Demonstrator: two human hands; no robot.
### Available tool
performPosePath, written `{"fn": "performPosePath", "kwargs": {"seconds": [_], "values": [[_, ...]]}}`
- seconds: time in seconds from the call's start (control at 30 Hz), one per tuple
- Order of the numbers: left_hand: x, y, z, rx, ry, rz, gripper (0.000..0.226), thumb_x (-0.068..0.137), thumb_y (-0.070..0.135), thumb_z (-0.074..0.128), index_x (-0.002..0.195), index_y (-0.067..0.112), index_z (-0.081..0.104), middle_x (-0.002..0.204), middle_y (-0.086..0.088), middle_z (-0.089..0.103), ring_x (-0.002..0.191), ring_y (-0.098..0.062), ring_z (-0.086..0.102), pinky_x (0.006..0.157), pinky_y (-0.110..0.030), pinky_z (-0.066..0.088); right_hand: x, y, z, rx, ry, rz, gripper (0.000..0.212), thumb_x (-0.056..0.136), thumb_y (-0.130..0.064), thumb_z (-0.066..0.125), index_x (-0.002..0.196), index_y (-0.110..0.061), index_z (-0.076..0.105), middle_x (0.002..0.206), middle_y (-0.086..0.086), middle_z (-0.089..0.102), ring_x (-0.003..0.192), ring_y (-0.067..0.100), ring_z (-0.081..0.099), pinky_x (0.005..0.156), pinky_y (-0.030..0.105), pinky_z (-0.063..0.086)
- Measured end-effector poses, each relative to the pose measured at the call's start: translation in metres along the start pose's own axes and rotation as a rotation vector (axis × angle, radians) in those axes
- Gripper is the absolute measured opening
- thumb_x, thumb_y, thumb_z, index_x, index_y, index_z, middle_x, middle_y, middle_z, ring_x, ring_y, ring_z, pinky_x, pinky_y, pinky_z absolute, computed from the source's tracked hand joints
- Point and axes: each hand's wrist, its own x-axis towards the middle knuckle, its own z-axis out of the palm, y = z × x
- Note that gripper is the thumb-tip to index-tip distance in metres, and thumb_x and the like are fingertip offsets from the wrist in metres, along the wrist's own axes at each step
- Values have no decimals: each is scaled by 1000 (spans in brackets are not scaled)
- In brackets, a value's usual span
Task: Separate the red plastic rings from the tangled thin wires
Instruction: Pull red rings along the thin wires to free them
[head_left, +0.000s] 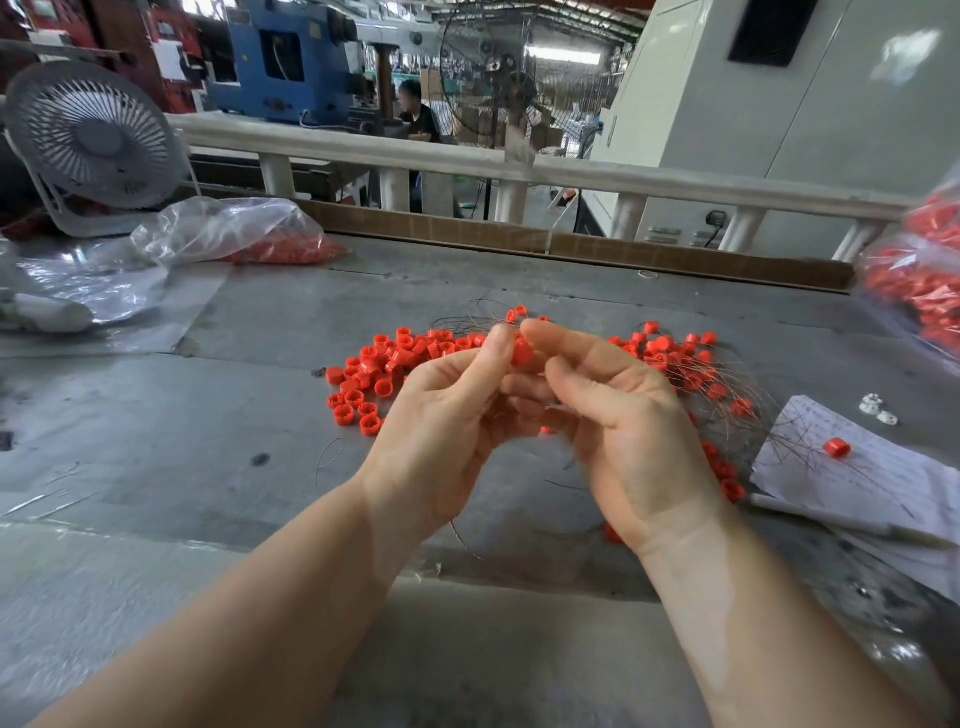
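From the head view, our left hand (447, 415) and right hand (618, 415) meet above the table (260, 322), both pinching one red ring (521, 353) caught in thin wires (467, 322) — mid-separation, we judge. Freed rings (374, 374) lie left, the tangled pile (691, 374) right. Next we must slide it off gently.

Loose rings (379, 374) on table (260, 322) left of fingers (566, 345); wire tangle (727, 395) right of them; paper sheet (857, 467) farther right; bag (228, 231) and fan (96, 137) far left, behind.
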Motion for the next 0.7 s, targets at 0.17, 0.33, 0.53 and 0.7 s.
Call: {"fn": "performPosePath", "kwargs": {"seconds": [0.17,0.33,0.53,0.7], "values": [[-2,2,0,30,-27,-19,36,84,41,50,70,18,74,64,2,66,59,-6,62,56,-18,51,-1,0,-1,-52,-25,-19,26,66,-14,63,89,-13,75,85,6,72,73,16,67,70,22,53],[-4,2,3,66,-29,-7,35,82,41,50,67,18,72,63,-1,65,58,-9,61,53,-19,50,-2,-1,-1,-92,-31,-71,19,63,-19,68,80,-17,77,75,4,71,69,15,64,62,21,52],[-3,5,-2,45,-33,-27,43,85,43,45,70,15,73,67,-5,67,60,-14,62,54,-22,51,-2,-1,-1,-77,-52,-107,21,59,-25,72,77,-16,76,75,3,71,66,16,56,55,21,46],[-2,3,-3,61,11,24,30,81,34,54,73,14,74,65,-4,66,58,-12,60,51,-20,48,-1,-1,-3,-84,12,-105,19,57,-27,72,73,-17,74,74,4,71,65,19,61,62,25,47]]}}
